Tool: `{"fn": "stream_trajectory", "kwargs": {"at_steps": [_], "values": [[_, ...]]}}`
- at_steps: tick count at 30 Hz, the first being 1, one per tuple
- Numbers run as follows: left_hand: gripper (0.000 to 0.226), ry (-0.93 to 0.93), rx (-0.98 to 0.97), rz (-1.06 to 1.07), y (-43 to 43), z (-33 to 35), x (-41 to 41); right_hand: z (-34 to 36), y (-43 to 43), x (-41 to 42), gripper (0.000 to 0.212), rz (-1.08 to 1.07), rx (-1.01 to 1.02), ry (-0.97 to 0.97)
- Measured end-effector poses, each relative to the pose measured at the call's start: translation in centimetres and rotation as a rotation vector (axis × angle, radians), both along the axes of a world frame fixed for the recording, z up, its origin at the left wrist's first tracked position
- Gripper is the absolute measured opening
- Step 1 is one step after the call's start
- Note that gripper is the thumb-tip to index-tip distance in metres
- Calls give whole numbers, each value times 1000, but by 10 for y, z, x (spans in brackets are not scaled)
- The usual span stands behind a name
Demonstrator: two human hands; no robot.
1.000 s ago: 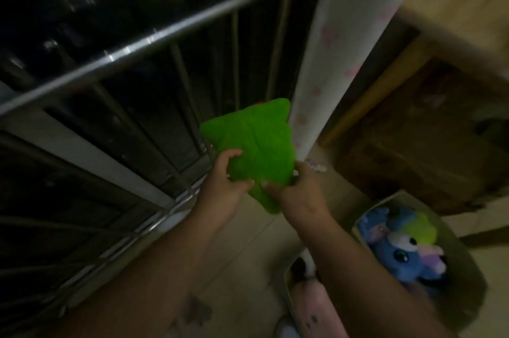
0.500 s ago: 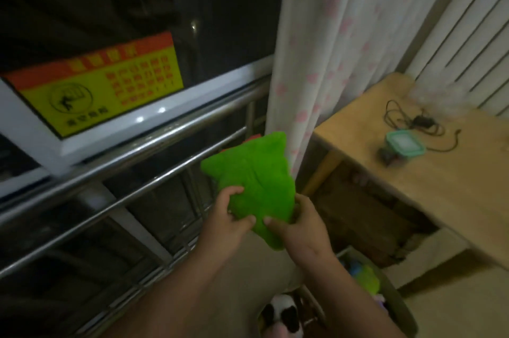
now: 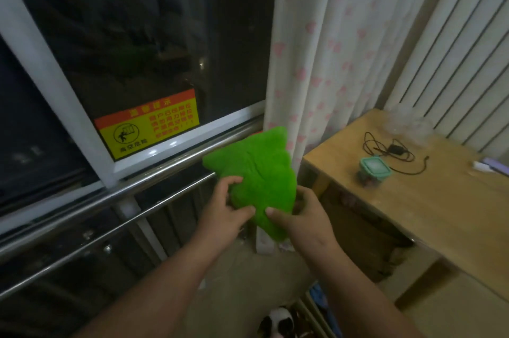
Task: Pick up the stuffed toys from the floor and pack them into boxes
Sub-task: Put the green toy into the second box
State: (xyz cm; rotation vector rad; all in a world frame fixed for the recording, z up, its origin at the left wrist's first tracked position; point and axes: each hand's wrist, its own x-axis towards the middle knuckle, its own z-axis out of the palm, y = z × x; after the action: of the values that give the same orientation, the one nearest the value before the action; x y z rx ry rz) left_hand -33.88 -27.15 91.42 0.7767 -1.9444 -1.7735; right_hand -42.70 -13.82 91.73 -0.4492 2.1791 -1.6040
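the stuffed toy (image 3: 259,180) is bright green plush, its cloth fuzzy and matt. the rails (image 3: 176,162) are polished metal, smooth with sharp glints. the window glass (image 3: 137,34) is dark and glossy, the sticker (image 3: 148,122) on it slick, the frame (image 3: 49,73) smooth white. the curtain (image 3: 325,62) is thin matt cloth. the table (image 3: 429,216) is pale wood with a soft sheen. the small container (image 3: 373,175) looks like clear plastic.

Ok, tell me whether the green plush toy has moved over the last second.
Yes, upward. The green plush toy, gripped by the left hand and right hand, sat below the top steel rail; now its tip overlaps that rail beside the curtain.
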Motion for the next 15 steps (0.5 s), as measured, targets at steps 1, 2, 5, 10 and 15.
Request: {"fn": "stream_trajectory", "kwargs": {"at_steps": [1, 2, 5, 10, 15], "values": [[53, 15, 2, -17, 3, 3, 7, 2, 5, 9, 58, -12, 1, 5], [53, 19, 0, -33, 6, 3, 15, 5, 10, 18, 59, -27, 6, 14], [53, 11, -12, -75, 23, 1, 37, 9, 32, 47, 58, -55, 30, 34], [53, 10, 21, -154, 63, 10, 65, 19, 81, 89, 58, -145, 42, 23], [51, 26, -18, -216, 99, 26, 59, 36, 123, 92, 58, -211, 68, 75]]}}
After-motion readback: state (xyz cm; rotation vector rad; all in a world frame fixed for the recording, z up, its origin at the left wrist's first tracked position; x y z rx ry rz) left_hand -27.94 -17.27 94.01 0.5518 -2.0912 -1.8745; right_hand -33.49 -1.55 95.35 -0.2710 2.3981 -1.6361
